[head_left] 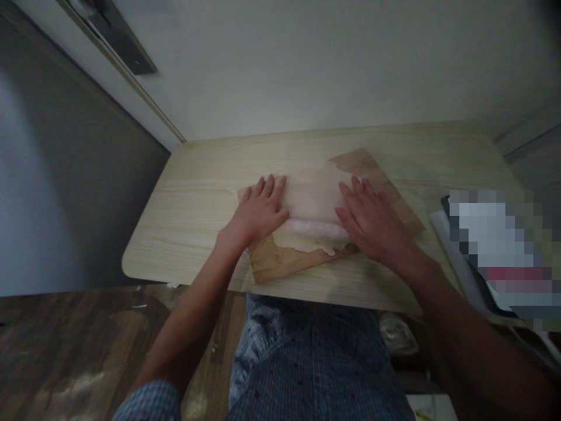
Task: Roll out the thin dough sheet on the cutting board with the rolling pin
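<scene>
A brown wooden board (381, 181) lies on the pale wooden table (197, 199). A thin sheet of pale dough (313, 190) is spread on the board. A whitish rolling pin (315, 227) lies across the dough's near part. My left hand (258, 210) rests flat on the pin's left end, fingers stretched out. Over the pin's right end my right hand (370, 219) lies flat, its fingers extended too. Both ends of the pin are hidden under my palms.
A blurred-out flat object (499, 251) sits at the table's right edge. The wall runs right behind the table. Dark wooden floor (65, 345) shows at lower left, and my checked shirt is at the bottom.
</scene>
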### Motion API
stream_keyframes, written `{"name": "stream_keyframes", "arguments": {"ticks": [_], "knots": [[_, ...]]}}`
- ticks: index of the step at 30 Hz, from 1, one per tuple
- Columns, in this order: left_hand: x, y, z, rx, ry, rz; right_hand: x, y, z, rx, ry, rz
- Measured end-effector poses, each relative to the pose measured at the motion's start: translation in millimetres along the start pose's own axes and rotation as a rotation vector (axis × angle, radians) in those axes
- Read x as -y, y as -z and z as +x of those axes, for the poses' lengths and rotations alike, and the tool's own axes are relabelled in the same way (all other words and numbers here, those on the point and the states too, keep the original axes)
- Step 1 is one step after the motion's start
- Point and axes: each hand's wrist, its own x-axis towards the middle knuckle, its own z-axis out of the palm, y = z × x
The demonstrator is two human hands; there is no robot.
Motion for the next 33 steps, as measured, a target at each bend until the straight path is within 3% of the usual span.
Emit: {"name": "stream_keyframes", "arguments": {"ticks": [8,20,24,33], "knots": [[-10,-18,-30,-0.32,-0.005,-0.011,21,0,-25,-0.101,-0.02,-0.083],[-13,-52,-82,-0.478,-0.077,-0.045,41,-5,-73,-0.122,0.065,-0.111],[-17,-44,-72,-0.442,-0.006,-0.033,36,-5,-61,-0.104,0.051,-0.117],[-10,-11,-12,-0.265,0.112,-0.019,17,0,-1,-0.1,-0.027,-0.056]]}}
